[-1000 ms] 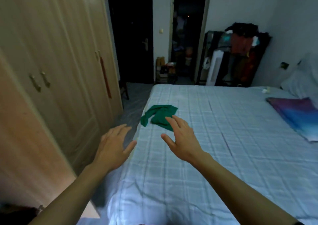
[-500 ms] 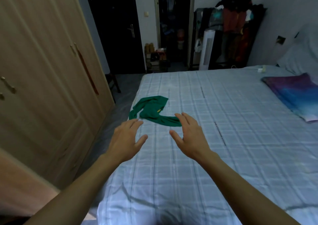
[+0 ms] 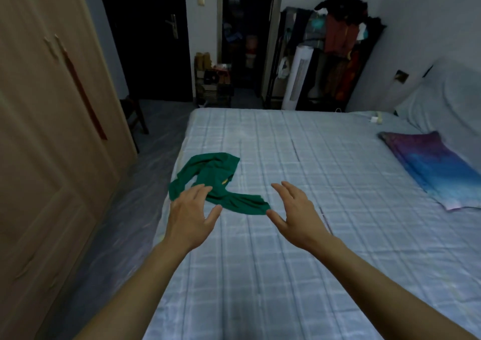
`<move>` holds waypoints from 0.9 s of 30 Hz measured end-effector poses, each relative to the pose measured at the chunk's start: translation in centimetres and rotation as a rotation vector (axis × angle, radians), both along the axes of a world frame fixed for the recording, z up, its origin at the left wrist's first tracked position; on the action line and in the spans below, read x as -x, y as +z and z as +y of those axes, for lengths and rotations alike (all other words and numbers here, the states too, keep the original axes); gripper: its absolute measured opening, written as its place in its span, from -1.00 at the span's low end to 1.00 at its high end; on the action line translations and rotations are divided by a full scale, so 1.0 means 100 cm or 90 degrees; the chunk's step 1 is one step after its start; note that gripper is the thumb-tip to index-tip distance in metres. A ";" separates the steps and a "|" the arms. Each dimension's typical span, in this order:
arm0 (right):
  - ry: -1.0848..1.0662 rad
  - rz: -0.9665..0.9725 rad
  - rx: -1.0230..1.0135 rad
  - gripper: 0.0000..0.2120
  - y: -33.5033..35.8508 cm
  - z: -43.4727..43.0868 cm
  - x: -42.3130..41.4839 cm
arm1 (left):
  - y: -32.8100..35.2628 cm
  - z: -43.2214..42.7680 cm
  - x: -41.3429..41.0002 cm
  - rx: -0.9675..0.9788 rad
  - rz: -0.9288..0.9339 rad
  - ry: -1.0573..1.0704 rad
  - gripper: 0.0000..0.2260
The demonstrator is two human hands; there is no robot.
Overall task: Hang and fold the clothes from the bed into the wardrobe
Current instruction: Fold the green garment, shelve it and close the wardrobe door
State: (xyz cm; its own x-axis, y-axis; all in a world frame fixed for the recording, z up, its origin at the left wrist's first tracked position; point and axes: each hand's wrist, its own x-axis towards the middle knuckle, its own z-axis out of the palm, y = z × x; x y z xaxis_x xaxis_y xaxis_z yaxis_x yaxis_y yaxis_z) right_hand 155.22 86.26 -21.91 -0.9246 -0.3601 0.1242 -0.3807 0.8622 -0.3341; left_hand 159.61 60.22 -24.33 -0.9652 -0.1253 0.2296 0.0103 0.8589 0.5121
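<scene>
1. The green shirt (image 3: 216, 181) lay crumpled on the bed (image 3: 286, 261), close to its left edge. It was in the same spot as half a second before.
2. The left hand (image 3: 191, 217) had moved forward. Its fingers now covered the near left part of the shirt. Before, they were short of it. I could not tell if they touched the cloth.
3. The right hand (image 3: 294, 214) had moved out to the right. Its thumb was now just beside the end of the shirt's near sleeve.
4. Both hands were spread wide and held nothing.
5. The hands were farther apart than before.
6. The wardrobe (image 3: 52, 157) stood on the left with its doors closed.
7. A purple and blue cloth (image 3: 429, 168) lay on the far right of the bed, well apart from the shirt.
</scene>
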 end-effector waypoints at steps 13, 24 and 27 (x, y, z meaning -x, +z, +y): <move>0.046 -0.117 0.014 -0.36 -0.070 -0.056 0.141 | -0.072 -0.033 0.098 0.036 -0.120 -0.013 -0.48; 0.021 -0.223 0.024 -0.39 -0.196 -0.082 0.290 | -0.199 -0.050 0.232 0.066 -0.245 -0.055 -0.46; 0.015 -0.260 0.040 -0.39 -0.245 -0.092 0.317 | -0.237 -0.055 0.266 0.069 -0.284 -0.065 -0.48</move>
State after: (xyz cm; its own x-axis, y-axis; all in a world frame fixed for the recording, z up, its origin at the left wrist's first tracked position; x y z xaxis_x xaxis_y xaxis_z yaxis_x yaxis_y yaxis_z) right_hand 123.47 77.05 -46.42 -0.8939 -0.3856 -0.2287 -0.2259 0.8280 -0.5131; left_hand 133.02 54.74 -48.00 -0.9787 -0.0225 -0.2041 -0.1030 0.9137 0.3932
